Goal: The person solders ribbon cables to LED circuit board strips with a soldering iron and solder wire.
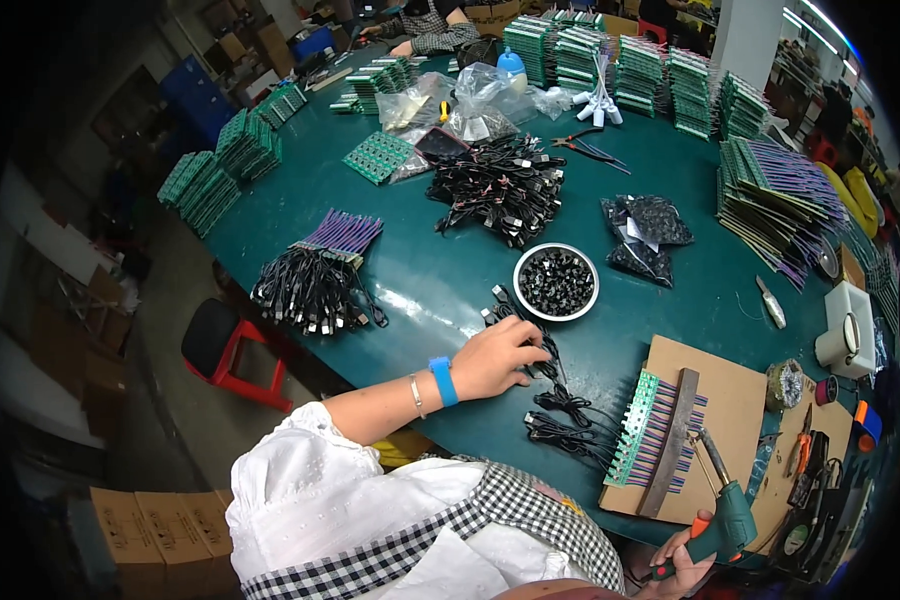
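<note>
Bent over a loose row of black USB cables, my left hand has its fingers curled onto one bundled cable. My right hand, low at the right, grips a green soldering gun with an orange trigger. Its metal tip points up and left, close to a dark bar. That bar lies across purple wires from a strip of green circuit boards on a brown board. Black cables run to the strip's left edge.
A white-rimmed bowl of small black parts stands beyond my left hand. Farther off lie a cable heap, pliers and a bag of black parts. Finished-looking cable bundles lie left; circuit-board stacks line the far edge.
</note>
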A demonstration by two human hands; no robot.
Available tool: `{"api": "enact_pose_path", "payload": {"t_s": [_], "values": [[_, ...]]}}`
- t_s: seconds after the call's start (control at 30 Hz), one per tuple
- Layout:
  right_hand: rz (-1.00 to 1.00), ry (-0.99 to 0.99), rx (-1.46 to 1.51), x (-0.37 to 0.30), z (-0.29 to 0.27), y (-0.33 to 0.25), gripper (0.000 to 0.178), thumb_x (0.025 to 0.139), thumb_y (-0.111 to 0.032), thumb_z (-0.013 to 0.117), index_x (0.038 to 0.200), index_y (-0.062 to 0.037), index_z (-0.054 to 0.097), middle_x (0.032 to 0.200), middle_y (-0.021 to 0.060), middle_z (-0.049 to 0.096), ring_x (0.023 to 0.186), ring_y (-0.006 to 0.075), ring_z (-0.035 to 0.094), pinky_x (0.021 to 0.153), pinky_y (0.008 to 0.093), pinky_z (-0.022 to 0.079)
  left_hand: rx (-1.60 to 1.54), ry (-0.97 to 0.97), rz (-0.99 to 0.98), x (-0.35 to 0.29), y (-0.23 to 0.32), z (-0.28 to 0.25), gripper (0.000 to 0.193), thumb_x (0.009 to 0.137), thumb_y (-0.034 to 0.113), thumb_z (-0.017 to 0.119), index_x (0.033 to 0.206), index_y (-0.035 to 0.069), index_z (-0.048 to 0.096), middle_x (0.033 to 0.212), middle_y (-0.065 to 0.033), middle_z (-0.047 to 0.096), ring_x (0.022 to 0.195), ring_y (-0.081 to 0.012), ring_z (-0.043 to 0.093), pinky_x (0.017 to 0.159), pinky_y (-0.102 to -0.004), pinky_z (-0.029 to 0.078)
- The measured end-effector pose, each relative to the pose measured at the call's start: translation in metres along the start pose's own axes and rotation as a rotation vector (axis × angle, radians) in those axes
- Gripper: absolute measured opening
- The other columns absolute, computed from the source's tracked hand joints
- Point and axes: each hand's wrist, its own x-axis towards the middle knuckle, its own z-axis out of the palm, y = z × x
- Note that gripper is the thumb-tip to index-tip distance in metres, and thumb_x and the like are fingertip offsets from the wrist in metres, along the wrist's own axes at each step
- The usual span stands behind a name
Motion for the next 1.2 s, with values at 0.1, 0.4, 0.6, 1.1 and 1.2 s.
{"api": "enact_pose_path", "payload": {"t_s": [0.1, 0.4, 0.6, 1.1, 1.2], "values": [[0.068, -0.033, -0.023, -0.001, -0.029, 0.013, 0.021, 0.084, 0.0, 0.061, 0.102, 0.0047, 0.051, 0.063, 0.0105, 0.053, 0.045, 0.0182, 0.05, 0.038, 0.0274, 0.042, -0.002, 0.03, 0.143, 0.009, -0.017, 0.015, 0.026, 0.07, 0.018, 0.077, 0.093, 0.01, 0.069, 0.096, -0.0023, 0.059, 0.089, -0.0221, 0.055, 0.074, -0.0344, 0.05], [0.028, 0.034, -0.021, -0.003, -0.016, 0.006, 0.015, 0.084, -0.004, 0.064, 0.09, 0.0015, 0.051, 0.061, 0.009, 0.052, 0.043, 0.0173, 0.048, 0.039, 0.0291, 0.041, 0.137, 0.254, 0.169, 0.018, -0.018, 0.035, 0.017, 0.071, 0.013, 0.075, 0.083, 0.006, 0.066, 0.089, -0.0036, 0.061, 0.084, -0.0222, 0.059, 0.071, -0.0352, 0.05], [-0.033, 0.073, -0.046, -0.006, -0.022, 0.007, 0.014, 0.086, -0.009, 0.065, 0.08, -0.001, 0.055, 0.062, 0.009, 0.056, 0.045, 0.0162, 0.05, 0.04, 0.0287, 0.042, 0.089, 0.246, 0.067, 0.011, -0.009, 0.017, 0.018, 0.069, 0.005, 0.073, 0.081, 0.005, 0.059, 0.084, -0.0074, 0.06, 0.083, -0.0274, 0.058, 0.072, -0.0375, 0.048], [-0.212, -0.021, 0.034, 0.028, 0.029, 0.015, 0.064, 0.074, -0.004, 0.064, 0.129, 0.0125, 0.035, 0.064, 0.0117, 0.053, 0.045, 0.0159, 0.051, 0.041, 0.0254, 0.043, -1.167, -0.087, -0.363, 0.057, 0.079, 0.008, 0.015, 0.098, 0.013, 0.053, 0.095, 0.0, 0.058, 0.062, 0.0065, 0.043, 0.051, -0.0007, 0.033, 0.046, -0.0187, 0.025], [-0.22, 0.052, 0.022, 0.038, 0.045, 0.014, 0.062, 0.074, -0.003, 0.063, 0.129, 0.0112, 0.038, 0.067, 0.0122, 0.056, 0.047, 0.0154, 0.053, 0.044, 0.0241, 0.044, -1.187, -0.219, -0.377, 0.062, 0.103, 0.014, 0.014, 0.097, 0.013, 0.054, 0.097, 0.0, 0.06, 0.061, 0.0072, 0.044, 0.05, 0.0, 0.033, 0.046, -0.0183, 0.025]]}}
